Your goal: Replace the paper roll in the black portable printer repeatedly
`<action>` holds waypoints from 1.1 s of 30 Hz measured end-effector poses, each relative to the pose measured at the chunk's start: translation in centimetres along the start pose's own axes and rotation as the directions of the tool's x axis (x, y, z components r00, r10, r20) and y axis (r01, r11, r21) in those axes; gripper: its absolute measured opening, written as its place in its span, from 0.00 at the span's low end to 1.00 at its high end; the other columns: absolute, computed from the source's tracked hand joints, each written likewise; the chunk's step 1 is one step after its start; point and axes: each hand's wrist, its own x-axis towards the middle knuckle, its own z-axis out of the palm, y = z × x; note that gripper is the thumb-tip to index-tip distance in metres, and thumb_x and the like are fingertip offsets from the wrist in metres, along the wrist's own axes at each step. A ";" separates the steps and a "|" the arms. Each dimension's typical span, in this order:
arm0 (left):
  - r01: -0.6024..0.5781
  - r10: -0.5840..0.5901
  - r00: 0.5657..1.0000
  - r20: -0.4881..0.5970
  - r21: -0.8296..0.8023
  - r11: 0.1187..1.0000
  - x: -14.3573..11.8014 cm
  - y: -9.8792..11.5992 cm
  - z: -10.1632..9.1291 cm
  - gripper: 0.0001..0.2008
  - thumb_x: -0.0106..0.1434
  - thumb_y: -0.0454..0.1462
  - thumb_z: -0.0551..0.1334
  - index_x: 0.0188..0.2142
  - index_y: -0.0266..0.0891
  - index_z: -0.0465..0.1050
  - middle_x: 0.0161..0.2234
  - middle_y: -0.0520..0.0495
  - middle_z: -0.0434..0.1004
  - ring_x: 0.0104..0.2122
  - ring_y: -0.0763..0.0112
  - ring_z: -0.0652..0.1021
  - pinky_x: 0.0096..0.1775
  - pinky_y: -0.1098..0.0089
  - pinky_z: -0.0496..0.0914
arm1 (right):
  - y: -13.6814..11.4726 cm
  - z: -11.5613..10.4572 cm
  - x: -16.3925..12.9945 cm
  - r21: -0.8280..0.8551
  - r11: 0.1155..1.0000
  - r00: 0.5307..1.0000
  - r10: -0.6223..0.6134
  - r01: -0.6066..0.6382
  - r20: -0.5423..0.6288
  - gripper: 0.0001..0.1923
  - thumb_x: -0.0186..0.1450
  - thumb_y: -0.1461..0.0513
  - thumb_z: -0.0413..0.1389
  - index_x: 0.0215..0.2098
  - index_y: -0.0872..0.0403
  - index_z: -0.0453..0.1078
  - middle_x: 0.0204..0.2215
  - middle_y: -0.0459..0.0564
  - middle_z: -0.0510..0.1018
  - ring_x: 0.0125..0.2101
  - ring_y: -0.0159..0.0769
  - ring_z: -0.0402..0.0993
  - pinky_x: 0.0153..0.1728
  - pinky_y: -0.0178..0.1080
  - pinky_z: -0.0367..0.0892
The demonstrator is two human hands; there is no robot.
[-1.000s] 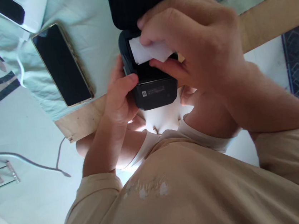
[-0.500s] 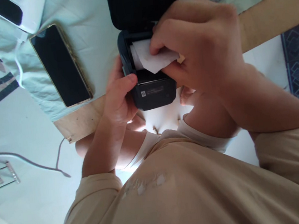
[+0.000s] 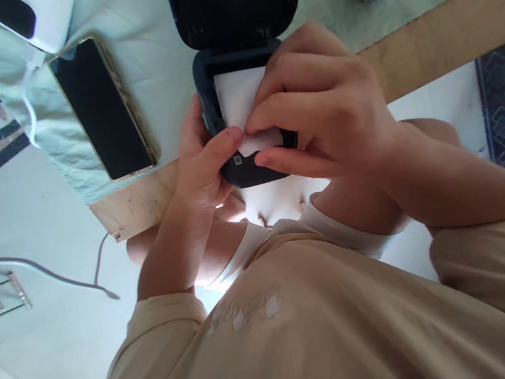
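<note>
The small black plastic printer with its hinged lid raised point(image 3: 209, 91) sat at about 12 o'clock in the view, at the near edge of the pale green cloth point(image 3: 159, 54) covering the bare wooden tabletop point(image 3: 144, 202). A white strip of paper point(image 3: 235, 97) lay in its open compartment and ran down over the front edge toward 6 o'clock.

The left hand point(image 3: 199, 168) was curled around the printer's left side and underside, its thumb laid across the front edge and touching the lower end of the paper. The right hand point(image 3: 316, 112) came in from 3 o'clock, fingers bent, with the index finger and thumb pinching the same lower end of the paper against the printer's front. The fingertips of both hands met there, so both hands were closed in a grip: the left on the printer, the right on the paper.

At 10 o'clock from the printer, well apart from it, a black smartphone with a gold-coloured rim point(image 3: 100, 109) lay face up on the cloth. Beyond it, at 11 o'clock, a white box bearing a black panel point(image 3: 39, 19) stood at the upper edge of the view. A grey cable point(image 3: 62, 278) trailed across the pale floor at 8 o'clock.
</note>
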 end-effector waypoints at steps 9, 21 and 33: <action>-0.019 0.020 0.998 -0.052 0.016 1.000 0.0 -0.1 -0.3 0.24 0.46 0.47 0.80 0.43 0.53 0.82 0.37 0.54 0.85 0.37 0.61 0.83 0.37 0.63 0.79 | -1.3 -0.4 0.6 0.073 0.957 0.959 0.282 -0.280 -0.024 0.22 0.74 0.48 0.52 0.55 0.53 0.73 0.56 0.57 0.73 0.57 0.41 0.73 0.63 0.49 0.71; -0.111 0.111 0.994 0.006 0.087 0.990 -0.5 -0.1 -0.6 0.27 0.50 0.39 0.78 0.49 0.61 0.80 0.53 0.54 0.83 0.55 0.53 0.81 0.52 0.56 0.81 | -0.9 -0.9 0.6 0.185 0.931 0.949 0.306 -0.314 0.069 0.28 0.70 0.44 0.55 0.59 0.53 0.72 0.59 0.58 0.72 0.62 0.40 0.71 0.67 0.48 0.69; -0.039 0.043 0.998 -0.043 0.086 0.996 -0.3 0.2 -0.2 0.29 0.49 0.41 0.78 0.50 0.62 0.75 0.57 0.57 0.82 0.61 0.50 0.79 0.57 0.54 0.80 | -0.3 -0.5 0.3 0.231 0.910 0.924 0.372 -0.344 -0.092 0.31 0.69 0.43 0.55 0.57 0.56 0.71 0.55 0.55 0.75 0.60 0.42 0.72 0.53 0.44 0.77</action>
